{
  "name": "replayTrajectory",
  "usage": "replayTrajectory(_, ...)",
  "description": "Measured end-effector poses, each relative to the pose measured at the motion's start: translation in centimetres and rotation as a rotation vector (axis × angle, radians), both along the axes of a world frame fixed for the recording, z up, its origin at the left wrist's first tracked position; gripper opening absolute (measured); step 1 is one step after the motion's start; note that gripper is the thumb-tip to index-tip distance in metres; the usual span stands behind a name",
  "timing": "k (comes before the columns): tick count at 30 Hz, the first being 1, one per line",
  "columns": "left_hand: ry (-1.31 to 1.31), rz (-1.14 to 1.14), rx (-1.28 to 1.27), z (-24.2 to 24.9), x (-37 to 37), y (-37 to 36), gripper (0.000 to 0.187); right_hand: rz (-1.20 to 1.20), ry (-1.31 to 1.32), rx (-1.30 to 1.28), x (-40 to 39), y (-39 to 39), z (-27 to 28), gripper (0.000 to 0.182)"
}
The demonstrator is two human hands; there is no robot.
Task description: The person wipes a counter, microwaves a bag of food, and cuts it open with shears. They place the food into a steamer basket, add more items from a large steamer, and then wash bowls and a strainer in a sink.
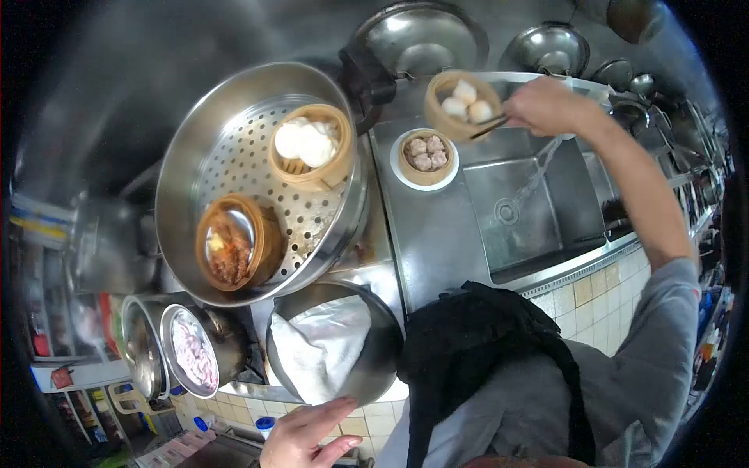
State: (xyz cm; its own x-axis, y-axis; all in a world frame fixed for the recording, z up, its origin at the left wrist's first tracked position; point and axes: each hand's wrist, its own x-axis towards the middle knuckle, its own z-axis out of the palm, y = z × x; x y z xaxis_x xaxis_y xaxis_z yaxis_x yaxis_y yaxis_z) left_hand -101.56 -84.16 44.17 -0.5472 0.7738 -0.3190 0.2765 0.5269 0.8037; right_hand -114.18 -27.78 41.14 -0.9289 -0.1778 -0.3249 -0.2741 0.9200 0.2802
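My right hand [542,107] is closed on slim dark tongs [489,128], which meet the rim of a bamboo steamer basket [439,109] tilted above the counter by the sink. Pale dumplings [466,101] sit inside that basket. Just below it, a smaller bamboo basket of pinkish siu mai [426,153] stands on a white plate [399,168]. My left hand [312,437] is empty, fingers apart, close to a wok [382,343] with a white cloth [324,347] in it.
A large perforated steamer [178,210] holds a basket of white buns [308,144] and a basket of brown, saucy food [230,249]. Beside it stands a pot with pinkish-white pieces [193,351]. Water runs into the sink [530,210]. Woks [421,39] line the back wall.
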Motion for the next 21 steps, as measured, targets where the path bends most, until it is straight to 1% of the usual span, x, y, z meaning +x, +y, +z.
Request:
replayTrajectory(2,-0.065,0.031,-0.069,0.0,0.9,0.6,0.047,0.033,-0.021,-0.037,-1.4,-0.8,-2.9,0.020)
replayTrajectory(3,-0.067,0.037,-0.077,0.1,1.3,0.7,0.047,0.032,-0.061,-0.034,-2.1,-1.6,-3.9,0.023)
replayTrajectory(5,0.009,0.034,-0.025,0.0,2.1,0.8,0.049,0.036,-0.107,-0.033,-3.2,-2.3,-6.1,0.026)
replayTrajectory(7,-0.027,0.085,-0.066,0.7,2.7,1.6,0.050,0.049,-0.105,-0.108,-4.2,-2.5,-8.2,0.027)
replayTrajectory(9,-0.045,0.119,-0.037,1.2,3.1,2.3,0.050,0.053,-0.133,-0.110,-5.0,-2.8,-9.1,0.027)
replayTrajectory(10,-0.086,0.144,-0.107,1.8,3.4,2.6,0.052,0.049,-0.155,-0.107,-5.3,-3.0,-9.4,0.026)
replayTrajectory(11,-0.087,0.150,-0.112,1.8,3.5,2.7,0.052,0.055,-0.157,-0.111,-5.6,-3.5,-9.4,0.026)
replayTrajectory(13,-0.068,0.169,-0.049,1.6,3.8,2.7,0.052,-0.025,-0.202,-0.052,-5.6,-4.3,-9.2,0.021)
replayTrajectory(14,-0.069,0.171,-0.051,1.3,4.0,2.4,0.052,-0.023,-0.203,-0.053,-5.7,-4.4,-9.3,0.021)
replayTrajectory(16,0.148,0.000,0.051,0.5,4.2,1.5,0.048,-0.029,-0.218,-0.046,-6.0,-4.5,-9.5,0.020)
replayTrajectory(17,0.149,0.002,0.048,0.6,4.1,1.5,0.048,-0.027,-0.217,-0.048,-5.9,-4.6,-9.7,0.020)
replayTrajectory(19,0.316,-0.014,0.102,0.9,4.0,1.7,0.041,-0.026,-0.227,-0.068,-5.9,-5.0,-9.9,0.019)
replayTrajectory(20,0.334,0.001,0.096,1.5,3.6,2.2,0.041,-0.009,-0.210,-0.070,-6.1,-5.1,-10.1,0.019)
replayTrajectory(21,0.361,0.108,0.014,2.6,3.0,3.1,0.039,-0.037,-0.201,-0.090,-6.1,-5.1,-10.6,0.019)
